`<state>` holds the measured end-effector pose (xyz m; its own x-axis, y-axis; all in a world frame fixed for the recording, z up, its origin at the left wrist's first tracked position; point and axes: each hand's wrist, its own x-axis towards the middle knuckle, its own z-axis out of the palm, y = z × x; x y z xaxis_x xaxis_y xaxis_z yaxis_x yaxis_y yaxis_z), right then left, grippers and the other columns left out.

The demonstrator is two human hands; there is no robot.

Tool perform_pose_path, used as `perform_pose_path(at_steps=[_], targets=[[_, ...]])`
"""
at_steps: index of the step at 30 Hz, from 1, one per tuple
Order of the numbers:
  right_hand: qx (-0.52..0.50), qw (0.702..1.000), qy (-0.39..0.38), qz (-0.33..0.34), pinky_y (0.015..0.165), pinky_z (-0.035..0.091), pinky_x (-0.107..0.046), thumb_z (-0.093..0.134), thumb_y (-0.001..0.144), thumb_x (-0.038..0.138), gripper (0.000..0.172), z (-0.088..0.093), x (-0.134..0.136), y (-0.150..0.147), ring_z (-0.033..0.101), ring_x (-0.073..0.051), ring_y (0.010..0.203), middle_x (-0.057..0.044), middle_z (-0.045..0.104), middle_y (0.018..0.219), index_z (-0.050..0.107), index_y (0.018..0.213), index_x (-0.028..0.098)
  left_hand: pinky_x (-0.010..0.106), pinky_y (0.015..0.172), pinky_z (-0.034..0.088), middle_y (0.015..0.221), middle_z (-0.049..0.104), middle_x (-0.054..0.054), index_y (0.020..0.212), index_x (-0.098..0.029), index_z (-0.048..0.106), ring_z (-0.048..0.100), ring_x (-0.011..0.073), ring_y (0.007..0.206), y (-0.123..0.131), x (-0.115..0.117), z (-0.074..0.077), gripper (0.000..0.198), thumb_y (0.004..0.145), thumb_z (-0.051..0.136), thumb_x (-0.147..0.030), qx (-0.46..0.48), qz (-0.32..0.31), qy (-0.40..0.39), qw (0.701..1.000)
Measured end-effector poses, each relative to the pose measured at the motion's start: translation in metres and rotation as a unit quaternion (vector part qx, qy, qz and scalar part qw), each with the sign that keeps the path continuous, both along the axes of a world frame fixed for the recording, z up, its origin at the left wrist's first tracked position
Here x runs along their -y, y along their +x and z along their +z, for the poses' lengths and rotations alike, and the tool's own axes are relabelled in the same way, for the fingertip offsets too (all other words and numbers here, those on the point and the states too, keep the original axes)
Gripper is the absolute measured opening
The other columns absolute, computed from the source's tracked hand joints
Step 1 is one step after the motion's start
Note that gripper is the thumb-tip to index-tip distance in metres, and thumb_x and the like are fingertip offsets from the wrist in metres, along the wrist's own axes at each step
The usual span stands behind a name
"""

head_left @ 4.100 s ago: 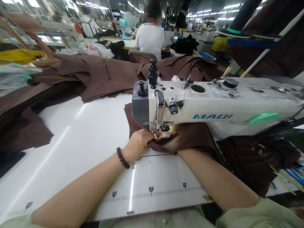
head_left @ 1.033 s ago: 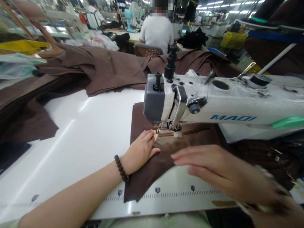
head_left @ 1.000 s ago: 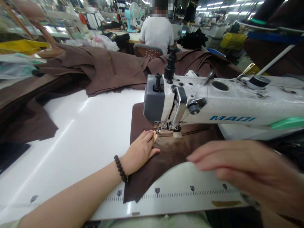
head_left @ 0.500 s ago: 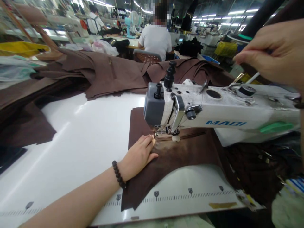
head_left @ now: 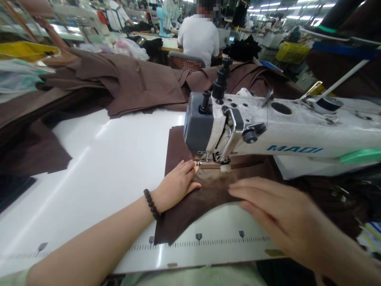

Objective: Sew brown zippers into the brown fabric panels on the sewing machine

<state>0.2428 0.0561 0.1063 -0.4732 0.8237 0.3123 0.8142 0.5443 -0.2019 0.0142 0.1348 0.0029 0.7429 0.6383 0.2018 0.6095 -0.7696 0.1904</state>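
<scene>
My left hand (head_left: 180, 184) lies flat with its fingers stretched out on a dark brown fabric piece (head_left: 212, 192). Its fingertips touch the fabric beside the presser foot, close to a small metal zipper pull (head_left: 199, 163). A zipper (head_left: 244, 164) runs to the right from there along the fabric, partly under the head of a white sewing machine (head_left: 285, 127). Over the fabric's curved front edge is my right hand (head_left: 276, 210), slightly blurred, fingers extended and nothing visible in them. Whether it touches the fabric I cannot tell.
Stacked brown fabric pieces (head_left: 149, 87) line the table's back and left side. A printed ruler scale (head_left: 220, 240) runs along the front edge of the white table (head_left: 127, 155). Dark cloth (head_left: 327, 186) lies at right. Ahead, a person in a white shirt (head_left: 199, 37) sits facing away.
My right hand has come down from above the machine's right end to the fabric's front edge. My left hand keeps its place on the fabric. The view has shifted slightly.
</scene>
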Motion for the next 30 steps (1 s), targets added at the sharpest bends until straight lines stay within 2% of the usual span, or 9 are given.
perform_pose_path(at_steps=[1, 3, 5, 7, 9, 15, 30], targets=[[0.012, 1.0, -0.002, 0.027, 0.082, 0.057, -0.032, 0.036, 0.087, 0.025, 0.033, -0.016, -0.002, -0.015, 0.062, -0.019, 0.092, -0.005, 0.065, 0.1, 0.065, 0.103, 0.024, 0.042, 0.104, 0.034, 0.12, 0.052, 0.016, 0.12, -0.006, 0.047, 0.046, 0.0254, 0.117, 0.0, 0.0, 0.0, 0.046, 0.087, 0.053, -0.036, 0.003, -0.003, -0.001, 1.0], [0.037, 0.999, -0.019, -0.019, 0.094, 0.048, -0.042, 0.041, 0.087, 0.021, 0.033, -0.046, -0.017, -0.036, 0.056, -0.024, 0.105, -0.011, 0.061, 0.11, 0.059, 0.114, 0.014, 0.042, 0.105, 0.033, 0.12, 0.051, 0.016, 0.121, -0.006, 0.046, 0.046, 0.0253, 0.117, 0.0, -0.001, 0.001, 0.045, 0.087, 0.052, -0.036, 0.006, -0.008, 0.001, 1.0], [0.039, 0.996, -0.067, -0.051, 0.1, 0.04, -0.046, 0.044, 0.086, 0.02, 0.037, -0.071, -0.034, -0.044, 0.049, -0.025, 0.114, -0.015, 0.056, 0.118, 0.051, 0.122, 0.01, 0.043, 0.104, 0.034, 0.12, 0.051, 0.016, 0.12, -0.007, 0.047, 0.046, 0.0258, 0.117, 0.0, -0.001, 0.002, 0.044, 0.088, 0.052, -0.036, -0.002, -0.009, 0.003, 1.0], [0.024, 0.994, -0.094, -0.054, 0.104, 0.034, -0.047, 0.044, 0.087, 0.019, 0.039, -0.088, -0.043, -0.043, 0.044, -0.023, 0.119, -0.015, 0.052, 0.123, 0.048, 0.124, 0.01, 0.042, 0.102, 0.036, 0.119, 0.051, 0.016, 0.119, -0.007, 0.049, 0.047, 0.0265, 0.116, 0.0, -0.002, 0.003, 0.044, 0.087, 0.052, -0.037, -0.017, -0.009, 0.005, 1.0], [0.01, 0.994, -0.096, -0.052, 0.105, 0.031, -0.048, 0.043, 0.087, 0.019, 0.039, -0.098, -0.045, -0.041, 0.041, -0.022, 0.122, -0.014, 0.051, 0.125, 0.047, 0.125, 0.012, 0.042, 0.102, 0.036, 0.12, 0.051, 0.016, 0.118, -0.007, 0.05, 0.047, 0.0267, 0.116, 0.001, -0.003, 0.004, 0.044, 0.087, 0.052, -0.038, -0.027, -0.012, 0.006, 1.0], [-0.005, 0.994, -0.098, -0.054, 0.107, 0.027, -0.049, 0.039, 0.088, 0.018, 0.041, -0.103, -0.038, -0.04, 0.04, -0.021, 0.122, -0.01, 0.048, 0.129, 0.045, 0.128, 0.016, 0.044, 0.104, 0.032, 0.126, 0.047, 0.017, 0.125, -0.009, 0.046, 0.042, 0.0267, 0.121, 0.001, -0.002, 0.002, 0.045, 0.088, 0.051, -0.035, -0.027, -0.015, 0.007, 1.0], [0.007, 0.994, -0.096, -0.058, 0.104, 0.033, -0.05, 0.036, 0.09, 0.022, 0.041, -0.106, -0.04, -0.04, 0.039, -0.021, 0.123, -0.009, 0.044, 0.133, 0.044, 0.129, 0.016, 0.044, 0.105, 0.032, 0.124, 0.048, 0.017, 0.121, -0.01, 0.05, 0.042, 0.0272, 0.121, 0.001, -0.004, 0.004, 0.042, 0.086, 0.054, -0.034, -0.02, -0.011, -0.016, 1.0]])
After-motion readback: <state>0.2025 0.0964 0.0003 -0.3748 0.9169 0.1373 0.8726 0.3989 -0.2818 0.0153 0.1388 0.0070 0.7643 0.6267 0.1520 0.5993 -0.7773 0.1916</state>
